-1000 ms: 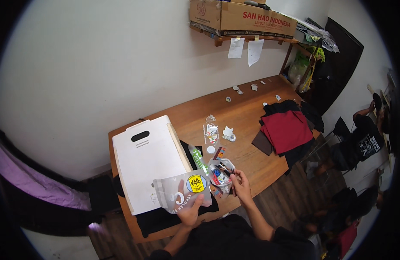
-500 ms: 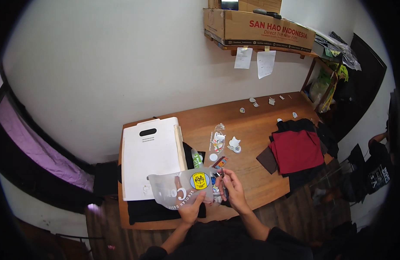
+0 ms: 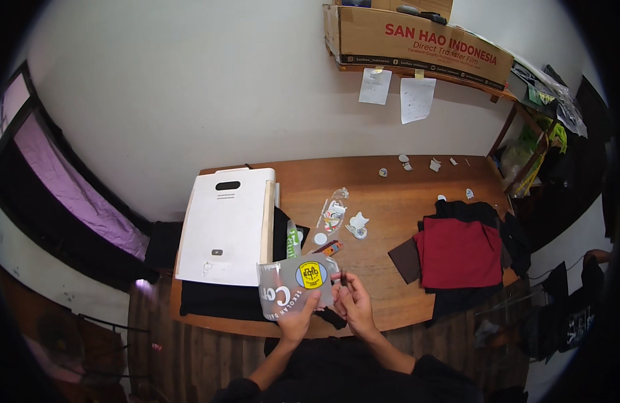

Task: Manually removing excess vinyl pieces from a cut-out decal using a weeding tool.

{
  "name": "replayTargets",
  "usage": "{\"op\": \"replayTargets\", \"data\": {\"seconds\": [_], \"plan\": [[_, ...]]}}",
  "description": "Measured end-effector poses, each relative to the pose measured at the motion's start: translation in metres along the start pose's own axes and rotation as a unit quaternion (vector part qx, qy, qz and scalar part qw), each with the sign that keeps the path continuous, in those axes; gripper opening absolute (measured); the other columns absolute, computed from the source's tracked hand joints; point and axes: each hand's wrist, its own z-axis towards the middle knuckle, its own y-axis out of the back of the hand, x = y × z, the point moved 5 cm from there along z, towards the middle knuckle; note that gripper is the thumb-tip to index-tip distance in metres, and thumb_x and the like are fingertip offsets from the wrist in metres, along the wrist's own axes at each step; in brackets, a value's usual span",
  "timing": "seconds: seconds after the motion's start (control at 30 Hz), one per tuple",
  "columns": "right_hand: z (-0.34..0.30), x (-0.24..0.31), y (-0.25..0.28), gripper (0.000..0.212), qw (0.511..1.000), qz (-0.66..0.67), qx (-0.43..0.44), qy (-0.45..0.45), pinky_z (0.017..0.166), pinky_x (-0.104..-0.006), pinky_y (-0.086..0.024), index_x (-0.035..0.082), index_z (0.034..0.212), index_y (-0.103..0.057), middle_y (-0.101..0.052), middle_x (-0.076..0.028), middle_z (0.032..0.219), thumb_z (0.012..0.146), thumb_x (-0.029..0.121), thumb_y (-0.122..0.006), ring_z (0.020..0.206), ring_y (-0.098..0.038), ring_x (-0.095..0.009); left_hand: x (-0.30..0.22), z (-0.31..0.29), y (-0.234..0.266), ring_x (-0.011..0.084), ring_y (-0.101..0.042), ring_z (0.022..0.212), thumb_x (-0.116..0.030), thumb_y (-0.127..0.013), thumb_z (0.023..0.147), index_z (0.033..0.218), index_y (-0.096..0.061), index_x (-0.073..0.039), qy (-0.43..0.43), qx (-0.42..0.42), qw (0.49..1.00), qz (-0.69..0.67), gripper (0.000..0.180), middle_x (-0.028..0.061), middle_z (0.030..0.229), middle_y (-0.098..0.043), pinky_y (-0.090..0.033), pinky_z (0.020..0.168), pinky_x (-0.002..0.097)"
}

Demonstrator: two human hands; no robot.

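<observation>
My left hand (image 3: 297, 321) is closed on the lower edge of a translucent film sheet (image 3: 273, 290), thumb on top. The sheet bears a round yellow-and-blue emblem and white lettering. My right hand (image 3: 353, 307) is at the sheet's right edge, its fingers bent round a small dark tool (image 3: 343, 276); too little of it shows to tell its kind. Both hands are over the front edge of the wooden table (image 3: 384, 262). Just beyond them lie a green-printed film piece (image 3: 293, 240) and a small multicoloured strip (image 3: 330, 248).
A white flat-topped unit (image 3: 223, 208) with a dark oval slot stands at left over black cloth (image 3: 216, 300). Cut film pieces (image 3: 333, 211) and a white cutout (image 3: 357, 225) lie mid-table. A folded red garment (image 3: 460, 253) tops a pile at right. A cardboard box (image 3: 424, 50) sits on the shelf above.
The film sheet has moved slightly right and is more upright, with less of it showing at left. My right hand has turned at its edge. The whole view has shifted a little.
</observation>
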Motion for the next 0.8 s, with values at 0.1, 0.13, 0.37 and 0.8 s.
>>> {"op": "replayTargets", "data": {"seconds": [0.1,0.13,0.37,0.8], "plan": [[-0.001,0.009,-0.004,0.025,0.998,-0.053,0.001,0.045,0.051,-0.0136,-0.032,0.002,0.112,-0.045,-0.048,0.002,0.079,0.09,0.012,-0.05,0.059,-0.04,0.0,-0.007,-0.004,-0.01,0.0126,-0.058,0.064,0.009,-0.059,0.078,0.138,-0.002,-0.001,-0.012,0.015,1.0,0.011,0.083,0.0097,0.08,-0.06,-0.049,0.053,0.0222],[0.002,0.008,-0.005,0.022,0.996,-0.078,-0.017,0.047,0.055,-0.0139,-0.033,0.002,0.108,-0.047,-0.049,0.002,0.08,0.089,0.01,-0.053,0.063,-0.042,0.0,-0.005,-0.004,-0.011,0.0128,-0.058,0.064,0.008,-0.06,0.078,0.138,-0.002,-0.001,0.009,0.005,1.0,0.002,0.083,0.0096,0.08,-0.06,-0.049,0.055,0.0221],[-0.002,0.004,0.007,0.012,0.996,-0.09,-0.021,0.007,0.063,-0.0155,-0.036,0.002,0.096,-0.052,-0.049,0.004,0.081,0.087,0.008,-0.057,0.072,-0.043,-0.001,0.003,-0.003,-0.001,0.0155,-0.059,0.08,0.004,-0.06,0.08,0.139,0.004,-0.005,-0.038,0.041,0.997,0.05,0.087,0.0131,0.094,-0.059,-0.049,0.069,0.0229],[0.013,0.006,0.002,0.011,0.989,-0.126,-0.066,0.037,0.065,-0.0175,-0.039,0.002,0.095,-0.053,-0.052,0.003,0.081,0.086,0.008,-0.056,0.072,-0.047,-0.003,0.002,0.025,0.037,0.0231,-0.056,0.097,0.005,-0.049,0.085,0.139,0.008,-0.017,-0.002,0.056,0.996,-0.062,0.082,0.0193,0.11,-0.053,-0.055,0.072,0.0367]]}}
